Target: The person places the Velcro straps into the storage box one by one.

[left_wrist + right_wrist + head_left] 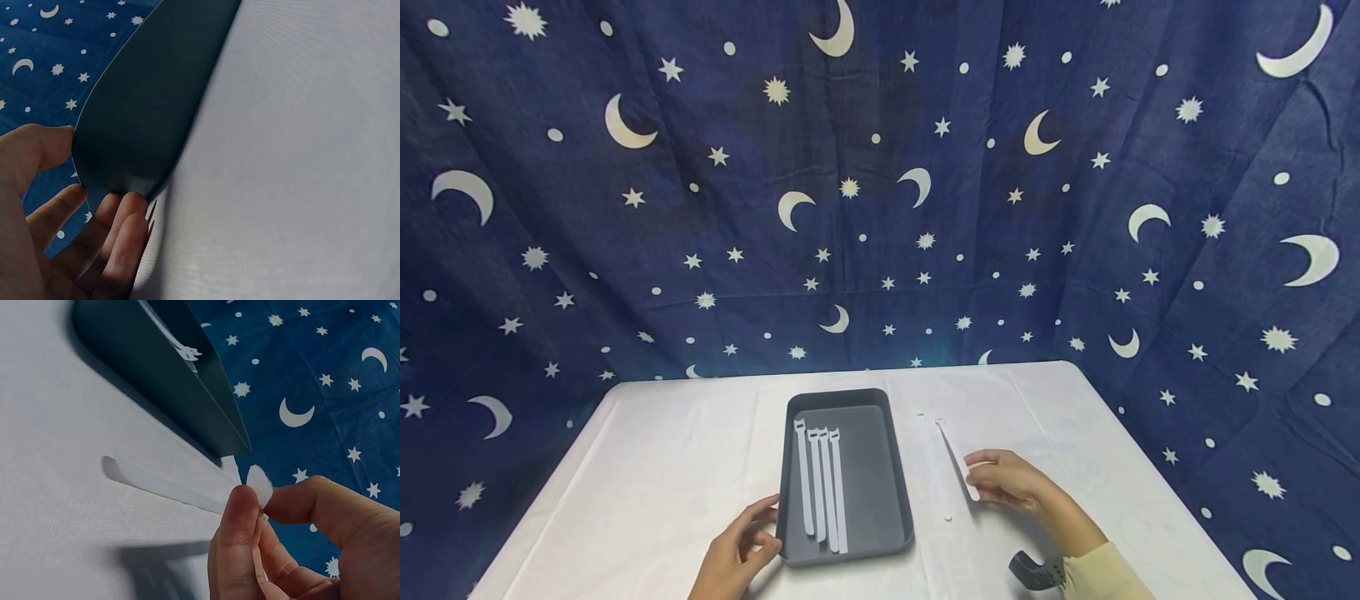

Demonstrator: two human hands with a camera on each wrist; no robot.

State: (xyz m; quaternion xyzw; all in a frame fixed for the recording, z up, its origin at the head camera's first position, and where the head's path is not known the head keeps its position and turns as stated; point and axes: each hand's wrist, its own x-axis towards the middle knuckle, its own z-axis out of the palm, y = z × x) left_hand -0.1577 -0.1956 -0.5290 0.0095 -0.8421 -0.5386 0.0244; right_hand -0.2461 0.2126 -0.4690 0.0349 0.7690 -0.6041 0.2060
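Note:
In the head view my right hand [1007, 479] pinches a white cable tie [957, 458] near its lower end, between thumb and fingers. Its slotted head points away from me, and the tie is tilted. The right wrist view shows the pinched tip [259, 484] poking up between finger and thumb. A second white tie [936, 471] lies on the cloth just left of it. Several more ties [825, 492] lie side by side in the left half of a dark grey tray [876, 517]. My left hand [737, 550] touches the tray's outer left wall [131, 112] with relaxed fingertips.
A white cloth [685, 450] covers the table. Beside the right sleeve [1105, 575] a black curved piece [1033, 572] sits at the wrist. A dark blue curtain [880, 217] with moons and stars hangs behind the table and along its right side.

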